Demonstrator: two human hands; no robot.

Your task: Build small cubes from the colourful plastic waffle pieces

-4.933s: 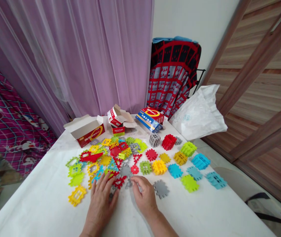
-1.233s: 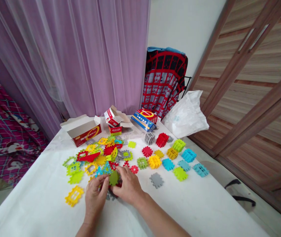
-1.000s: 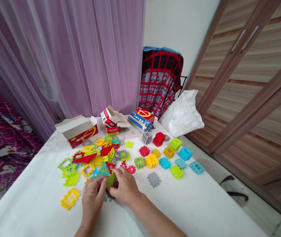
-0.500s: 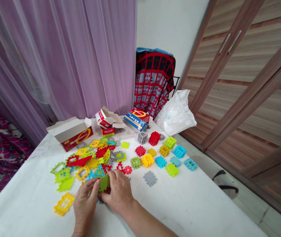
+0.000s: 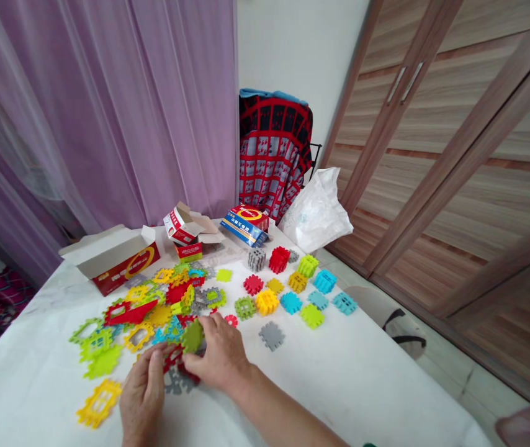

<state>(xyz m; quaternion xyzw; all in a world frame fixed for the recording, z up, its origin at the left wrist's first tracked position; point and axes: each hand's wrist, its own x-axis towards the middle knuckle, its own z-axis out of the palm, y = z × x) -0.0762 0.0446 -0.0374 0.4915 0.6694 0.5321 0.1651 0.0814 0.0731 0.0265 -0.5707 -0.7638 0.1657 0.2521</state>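
White-covered table (image 5: 339, 385), strewn with toothed plastic tiles (image 5: 153, 304). Right hand (image 5: 218, 357) pinching green tile (image 5: 193, 336) upright at the pile's near edge. Left hand (image 5: 141, 391) curled onto red piece (image 5: 179, 363), touching it. Apparently mid-joining; a clean fit probably calls for aligned teeth and a firm squeeze.

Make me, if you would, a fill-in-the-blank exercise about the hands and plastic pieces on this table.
1. The right hand pinches an upright piece coloured ___.
2. Beside the left hand lies a frame piece coloured ___.
3. A flat grey piece lies alone on the ___ table.
4. Behind the table hangs a ___ curtain.
Missing words: green; yellow; white; purple.
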